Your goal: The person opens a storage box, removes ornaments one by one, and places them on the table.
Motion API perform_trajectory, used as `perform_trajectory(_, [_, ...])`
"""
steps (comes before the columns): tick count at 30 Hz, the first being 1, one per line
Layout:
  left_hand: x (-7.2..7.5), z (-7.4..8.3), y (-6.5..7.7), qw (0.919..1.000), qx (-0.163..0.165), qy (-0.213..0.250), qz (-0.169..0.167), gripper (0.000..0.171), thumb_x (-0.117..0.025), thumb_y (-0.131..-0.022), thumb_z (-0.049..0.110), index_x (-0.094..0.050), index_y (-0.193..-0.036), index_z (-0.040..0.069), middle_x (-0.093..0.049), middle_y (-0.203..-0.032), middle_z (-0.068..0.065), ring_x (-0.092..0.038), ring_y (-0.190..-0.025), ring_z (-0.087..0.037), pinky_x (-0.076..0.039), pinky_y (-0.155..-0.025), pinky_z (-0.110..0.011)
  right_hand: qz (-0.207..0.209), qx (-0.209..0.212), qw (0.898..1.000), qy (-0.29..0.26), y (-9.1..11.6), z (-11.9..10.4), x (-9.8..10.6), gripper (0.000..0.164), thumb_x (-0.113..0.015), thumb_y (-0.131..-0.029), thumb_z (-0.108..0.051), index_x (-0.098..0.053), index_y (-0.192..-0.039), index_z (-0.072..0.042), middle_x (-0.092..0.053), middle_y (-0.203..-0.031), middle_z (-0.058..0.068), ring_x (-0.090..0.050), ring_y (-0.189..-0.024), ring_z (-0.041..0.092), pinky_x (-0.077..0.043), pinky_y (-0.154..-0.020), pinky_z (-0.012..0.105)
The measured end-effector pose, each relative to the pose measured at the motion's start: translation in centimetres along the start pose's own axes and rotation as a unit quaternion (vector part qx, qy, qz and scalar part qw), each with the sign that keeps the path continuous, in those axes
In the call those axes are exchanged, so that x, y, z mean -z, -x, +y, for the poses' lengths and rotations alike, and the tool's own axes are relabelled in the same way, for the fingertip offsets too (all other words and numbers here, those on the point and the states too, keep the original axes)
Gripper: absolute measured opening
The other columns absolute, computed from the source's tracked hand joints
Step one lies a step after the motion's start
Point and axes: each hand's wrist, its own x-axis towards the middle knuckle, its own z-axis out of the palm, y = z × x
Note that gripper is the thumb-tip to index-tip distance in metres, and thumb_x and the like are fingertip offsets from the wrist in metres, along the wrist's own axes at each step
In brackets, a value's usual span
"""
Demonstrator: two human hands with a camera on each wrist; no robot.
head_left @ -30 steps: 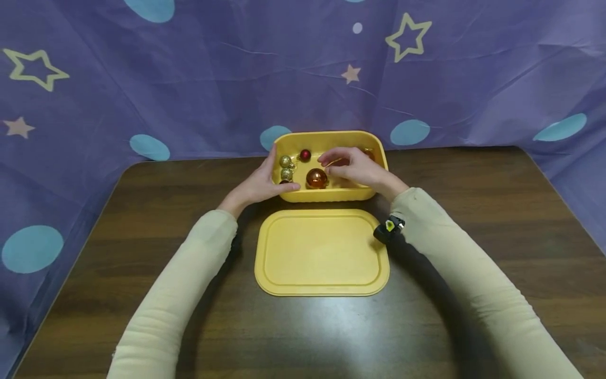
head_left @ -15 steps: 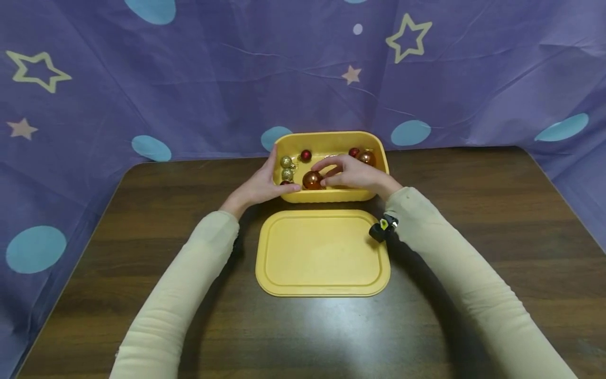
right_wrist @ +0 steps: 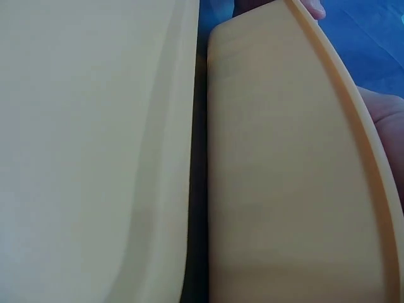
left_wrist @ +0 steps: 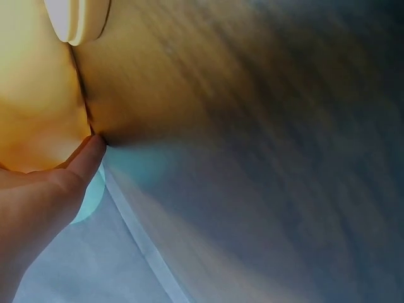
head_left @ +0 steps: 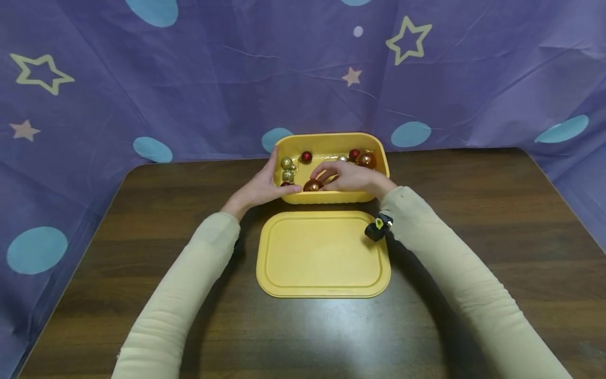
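A yellow plastic box (head_left: 331, 197) stands near the back of the table with several Christmas baubles inside. My left hand (head_left: 259, 188) grips its left end, thumb over the front rim and fingers along the outer side. Inside, my right hand (head_left: 352, 176) has thumb and fingers on a shiny copper-orange bauble (head_left: 312, 185), low by the front wall, which partly hides it. At the left lie gold glitter baubles (head_left: 287, 175) and a dark one half hidden by the left thumb. A red bauble (head_left: 306, 157) sits towards the back. The right wrist view shows the box wall (right_wrist: 284, 158), not the bauble.
The yellow lid (head_left: 324, 255) lies flat on the wooden table (head_left: 303, 337), just in front of the box. Another copper bauble (head_left: 366, 160), a red one (head_left: 354, 154) and a pale one (head_left: 342, 158) are at the box's right. A purple curtain (head_left: 303, 79) hangs right behind.
My right hand has moved left and down onto the copper bauble, which shifted slightly left and lower towards the front wall. Baubles at the right have come into sight. The left hand stays put.
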Motion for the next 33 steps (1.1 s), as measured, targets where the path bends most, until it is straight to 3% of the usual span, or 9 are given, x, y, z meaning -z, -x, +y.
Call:
perform_trajectory(12, [0.4, 3.2, 1.7, 0.9998, -0.004, 0.014, -0.014, 0.108, -0.070, -0.089, 0.016, 0.019, -0.149, -0.001, 0.004, -0.157, -0.027, -0.008, -0.143, -0.039, -0.009, -0.114, -0.047, 0.056, -0.002, 0.998, -0.023, 0.4, -0.3, 0.3, 0.039, -0.068, -0.091, -0.011, -0.055, -0.127, -0.004, -0.058, -0.125, 0.017, -0.057, -0.111, 0.028, -0.050, -0.084, 0.039])
perform_trajectory(16, [0.5, 2.5, 1.5, 0.9999, 0.009, 0.009, -0.010, 0.109, -0.070, -0.089, 0.017, 0.019, -0.150, 0.003, 0.009, -0.157, -0.023, -0.002, -0.144, -0.037, -0.007, -0.114, -0.047, 0.066, 0.016, 0.997, -0.023, 0.9, -0.8, 0.8, 0.039, -0.068, -0.091, -0.009, -0.055, -0.126, -0.002, -0.060, -0.122, 0.018, -0.060, -0.105, 0.028, -0.052, -0.083, 0.043])
perform_trajectory(22, [0.3, -0.1, 0.1, 1.0000, 0.000, 0.006, -0.002, 0.115, -0.073, -0.087, 0.025, 0.022, -0.151, 0.013, 0.010, -0.159, -0.014, -0.002, -0.145, -0.030, -0.007, -0.114, -0.045, 0.093, 0.021, 0.995, -0.028, 2.4, -1.3, 1.6, 0.036, -0.068, -0.089, -0.009, -0.057, -0.123, -0.001, -0.063, -0.114, 0.017, -0.062, -0.096, 0.025, -0.051, -0.083, 0.044])
perform_trajectory(28, [0.0, -0.6, -0.1, 0.9999, 0.009, 0.006, 0.000, 0.117, -0.074, -0.086, 0.033, 0.021, -0.151, 0.018, 0.010, -0.159, -0.011, -0.001, -0.145, -0.026, -0.008, -0.114, -0.044, 0.124, 0.016, 0.990, -0.057, 4.3, -0.9, 2.2, 0.034, -0.065, -0.090, -0.005, -0.054, -0.121, 0.002, -0.061, -0.110, 0.018, -0.061, -0.088, 0.024, -0.052, -0.080, 0.042])
perform_trajectory(33, [-0.1, -0.4, 0.0, 0.9999, 0.010, 0.001, -0.002, 0.117, -0.074, -0.086, 0.033, 0.022, -0.151, 0.018, 0.011, -0.159, -0.010, 0.001, -0.145, -0.026, -0.007, -0.114, -0.044, 0.148, 0.010, 0.985, -0.084, 6.1, -0.2, 2.9, 0.042, -0.064, -0.093, -0.010, -0.050, -0.131, 0.000, -0.055, -0.120, 0.017, -0.059, -0.099, 0.022, -0.051, -0.085, 0.045])
